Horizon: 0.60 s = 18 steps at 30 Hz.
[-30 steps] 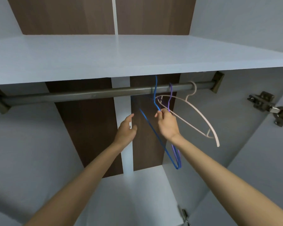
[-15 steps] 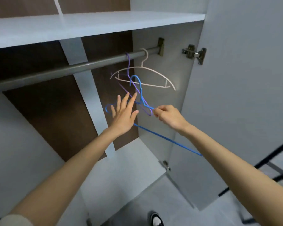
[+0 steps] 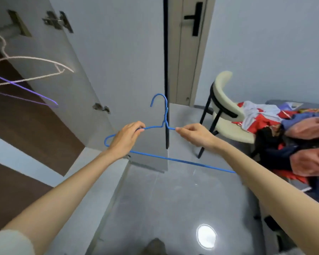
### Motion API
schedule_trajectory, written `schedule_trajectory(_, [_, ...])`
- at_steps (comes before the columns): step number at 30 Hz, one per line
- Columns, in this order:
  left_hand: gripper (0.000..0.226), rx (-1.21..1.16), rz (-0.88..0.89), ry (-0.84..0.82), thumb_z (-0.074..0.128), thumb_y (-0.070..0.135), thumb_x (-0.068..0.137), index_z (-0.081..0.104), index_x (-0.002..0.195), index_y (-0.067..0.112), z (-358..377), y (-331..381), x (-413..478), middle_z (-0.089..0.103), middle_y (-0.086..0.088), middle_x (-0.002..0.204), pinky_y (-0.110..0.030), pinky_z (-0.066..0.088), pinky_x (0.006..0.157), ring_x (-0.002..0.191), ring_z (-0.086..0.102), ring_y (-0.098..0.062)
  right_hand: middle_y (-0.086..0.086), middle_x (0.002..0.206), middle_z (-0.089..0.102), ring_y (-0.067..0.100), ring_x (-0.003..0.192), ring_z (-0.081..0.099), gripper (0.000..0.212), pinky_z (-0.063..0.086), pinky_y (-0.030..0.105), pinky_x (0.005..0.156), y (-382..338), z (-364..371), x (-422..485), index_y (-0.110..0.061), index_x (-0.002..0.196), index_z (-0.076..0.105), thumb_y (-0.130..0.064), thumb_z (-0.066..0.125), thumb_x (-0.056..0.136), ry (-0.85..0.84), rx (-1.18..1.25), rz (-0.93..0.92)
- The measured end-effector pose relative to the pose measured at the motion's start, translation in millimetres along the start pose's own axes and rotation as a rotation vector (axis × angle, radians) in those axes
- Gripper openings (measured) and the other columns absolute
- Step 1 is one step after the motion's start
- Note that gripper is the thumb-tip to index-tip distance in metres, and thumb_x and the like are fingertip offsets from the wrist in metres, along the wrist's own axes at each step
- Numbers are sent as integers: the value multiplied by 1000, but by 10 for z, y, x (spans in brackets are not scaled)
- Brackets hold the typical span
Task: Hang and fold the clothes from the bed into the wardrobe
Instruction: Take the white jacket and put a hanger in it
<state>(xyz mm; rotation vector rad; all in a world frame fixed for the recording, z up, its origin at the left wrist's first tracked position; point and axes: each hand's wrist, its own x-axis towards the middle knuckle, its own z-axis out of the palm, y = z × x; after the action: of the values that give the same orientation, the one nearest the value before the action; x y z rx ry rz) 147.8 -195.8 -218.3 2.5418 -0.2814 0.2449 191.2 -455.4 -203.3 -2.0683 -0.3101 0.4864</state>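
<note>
Blue hanger (image 3: pixel 165 115), wire type, is held in the air in front of the person, over the floor (image 3: pixel 164 199) and outside the wardrobe (image 3: pixel 35 126). Its hook points up.

The left hand (image 3: pixel 126 138) has its fingers curled round the left shoulder wire. The right hand (image 3: pixel 193 135) pinches the right shoulder wire just beside the twisted neck. The bottom bar passes behind the right forearm.

The wardrobe stands open at left, with its door (image 3: pixel 118 70) swung outward. Inside, a pink hanger (image 3: pixel 31 58) and a purple hanger (image 3: pixel 26 90) hang from the rail, both blurred.

The clothes (image 3: pixel 293 137) lie in a mixed heap of red, white, orange and dark blue on the bed (image 3: pixel 276 102) at far right. A cream chair (image 3: pixel 226 111) stands just beside the heap, and a closed room door (image 3: pixel 188 52) is beyond it.
</note>
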Motion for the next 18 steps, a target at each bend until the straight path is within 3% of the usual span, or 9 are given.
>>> schedule_trajectory(8, [12,-83,203,-304,43,29,101,51,93,26,1399,1667,491,55,10,69,-40,48,69,67,54,-12,-19,53,56,-5,50,46,29,36,12,55,1236,-1253,-1315,-14,74,62,-35,59,93,285,-37,71])
schedule_trajectory(11, [12,-105,306,-392,43,29,101,51,92,28,1977,2410,573,55,9,70,-38,45,67,68,54,-13,-14,55,55,0,52,48,19,40,20,58,1673,-1650,-1901,-27,78,61,-37,57,93,390,-65,122])
schedule_trajectory(14, [10,-112,387,-470,45,28,100,52,93,26,2541,3100,607,58,10,70,-35,43,65,67,54,-10,-11,59,62,1,54,55,14,41,20,58,2096,-2005,-2534,-27,87,64,-36,56,94,523,-60,211])
schedule_trajectory(18, [12,-129,526,-643,48,24,98,51,87,26,3262,3949,560,59,12,67,-28,38,61,63,54,-2,0,77,68,18,80,66,16,46,32,77,2649,-2299,-3348,-32,81,63,-35,55,94,630,23,412])
